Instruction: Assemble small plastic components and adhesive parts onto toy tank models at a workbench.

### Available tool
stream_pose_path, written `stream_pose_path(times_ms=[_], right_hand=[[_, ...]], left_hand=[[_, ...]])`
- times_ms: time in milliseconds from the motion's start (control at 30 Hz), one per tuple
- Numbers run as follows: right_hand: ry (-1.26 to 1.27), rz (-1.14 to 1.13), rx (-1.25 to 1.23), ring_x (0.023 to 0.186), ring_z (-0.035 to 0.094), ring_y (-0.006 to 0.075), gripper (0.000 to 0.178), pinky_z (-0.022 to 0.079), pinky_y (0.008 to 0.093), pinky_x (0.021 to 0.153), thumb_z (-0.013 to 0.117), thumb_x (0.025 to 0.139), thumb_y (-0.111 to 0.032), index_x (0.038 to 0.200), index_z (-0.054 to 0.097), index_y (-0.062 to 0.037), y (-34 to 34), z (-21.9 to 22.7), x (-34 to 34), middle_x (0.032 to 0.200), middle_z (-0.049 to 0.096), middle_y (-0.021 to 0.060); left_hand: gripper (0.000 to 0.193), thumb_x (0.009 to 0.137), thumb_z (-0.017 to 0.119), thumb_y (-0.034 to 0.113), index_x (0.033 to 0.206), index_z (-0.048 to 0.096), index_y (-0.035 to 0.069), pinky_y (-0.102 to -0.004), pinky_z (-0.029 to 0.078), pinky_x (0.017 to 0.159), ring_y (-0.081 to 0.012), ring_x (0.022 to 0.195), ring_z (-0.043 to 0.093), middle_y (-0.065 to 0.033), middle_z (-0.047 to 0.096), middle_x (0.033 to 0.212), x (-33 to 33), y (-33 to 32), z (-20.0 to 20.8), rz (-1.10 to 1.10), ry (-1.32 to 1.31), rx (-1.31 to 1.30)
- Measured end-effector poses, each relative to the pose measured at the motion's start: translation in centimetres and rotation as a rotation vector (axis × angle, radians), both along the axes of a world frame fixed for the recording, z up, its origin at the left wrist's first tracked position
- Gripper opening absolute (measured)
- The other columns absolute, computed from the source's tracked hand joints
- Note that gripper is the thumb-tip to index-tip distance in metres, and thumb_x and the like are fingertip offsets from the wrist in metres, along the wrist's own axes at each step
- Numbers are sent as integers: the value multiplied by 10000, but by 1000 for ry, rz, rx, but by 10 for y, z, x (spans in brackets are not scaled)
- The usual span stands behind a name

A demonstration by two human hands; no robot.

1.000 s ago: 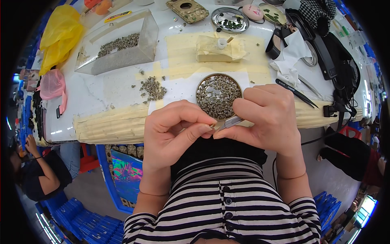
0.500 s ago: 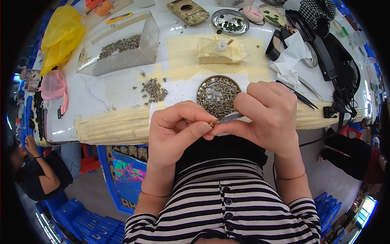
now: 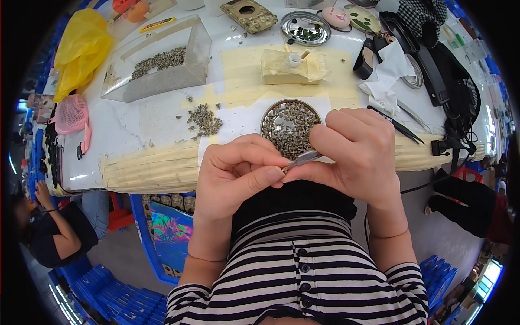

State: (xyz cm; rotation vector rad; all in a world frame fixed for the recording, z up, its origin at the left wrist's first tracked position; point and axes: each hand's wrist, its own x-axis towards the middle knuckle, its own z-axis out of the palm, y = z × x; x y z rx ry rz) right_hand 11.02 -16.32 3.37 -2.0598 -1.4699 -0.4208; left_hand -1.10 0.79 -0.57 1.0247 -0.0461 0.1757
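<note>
My left hand (image 3: 230,173) is closed, with thumb and forefinger pinching a tiny metallic piece (image 3: 285,169) mostly hidden by the fingertips. My right hand (image 3: 355,154) grips grey metal tweezers (image 3: 305,157), whose tips touch or nearly touch that piece. Both hands are held close together at the table's front edge. Just beyond them stands a round dish (image 3: 262,125) full of small silvery metal parts. Left of the dish, a loose pile of similar parts (image 3: 204,121) lies on the table.
A clear box (image 3: 157,84) of similar parts stands far left, near a yellow bag (image 3: 81,46). A taped block (image 3: 291,73) with a small white cup sits behind the dish. Dark-handled tweezers (image 3: 398,127) lie at right. Blue trays (image 3: 116,292) and other people are around.
The tweezers' tips have shifted slightly at my left fingertips, and the small piece shows less. Otherwise both hands stay in nearly the same place.
</note>
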Motion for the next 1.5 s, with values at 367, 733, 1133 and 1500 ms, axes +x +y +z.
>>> stream_pose_path(times_ms=[367, 733, 1133, 1500], right_hand=[[178, 107, -174, 464, 482, 227, 532, 364, 334, 456, 747, 733, -544, 611, 488, -96, -6, 6, 3, 525, 426, 27], [202, 70, 333, 513, 543, 152, 258, 410, 272, 449, 821, 672, -178, 880, 686, -107, 9, -7, -13, 699, 556, -4], [58, 157, 270, 553, 578, 118, 186, 434, 245, 468, 699, 700, -135, 869, 652, -74, 10, -12, -10, 801, 568, 13], [35, 207, 153, 527, 539, 123, 157, 419, 261, 462, 637, 748, -190, 861, 628, -82, 5, -2, -8, 798, 541, 15]], left_hand=[[157, 826, 671, -112, 968, 719, -67, -212, 505, 669, -139, 747, 644, -128, 652, 907, -4, 3, 10, 17, 45, 117], [119, 901, 621, -62, 1005, 679, -56, -234, 549, 704, -134, 778, 650, -112, 663, 935, 1, -9, -1, 88, 17, -131], [126, 894, 632, -69, 1008, 686, -69, -233, 563, 708, -153, 797, 681, -137, 693, 925, -2, -8, 4, 57, 64, -49], [137, 862, 647, -107, 994, 681, -92, -231, 564, 713, -159, 807, 682, -137, 673, 926, -4, -5, 6, 77, 2, 103]])
